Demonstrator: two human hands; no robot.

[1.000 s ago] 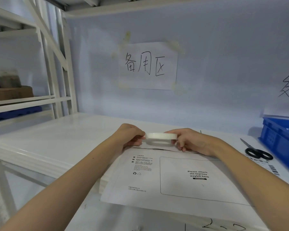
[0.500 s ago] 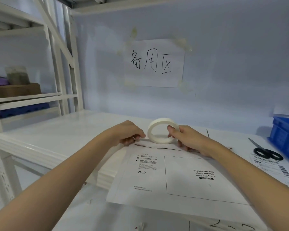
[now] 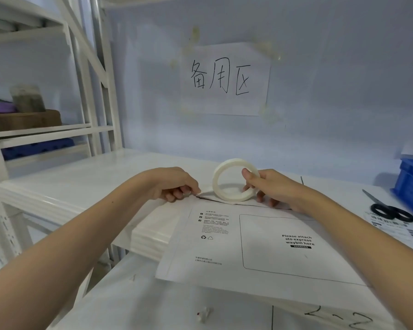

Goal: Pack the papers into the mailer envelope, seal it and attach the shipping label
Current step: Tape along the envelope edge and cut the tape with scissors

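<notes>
While right hand (image 3: 270,186) gripped tape roll (image 3: 235,180), thumb through core, roll stood on edge at far edge of envelope (image 3: 260,244); left hand (image 3: 174,184) pinched what looked like free tape end at envelope's left far corner, just left of roll. Envelope lay flat on table (image 3: 81,184), far edge (likely flap seam) running left to right. Judged: sealing in hand; roll should travel rightward along seam, away from left hand. Label (image 3: 396,227) lay well right, beside scissors (image 3: 391,211), not yet attached

Dim bluish light; warped, soft edges
</notes>
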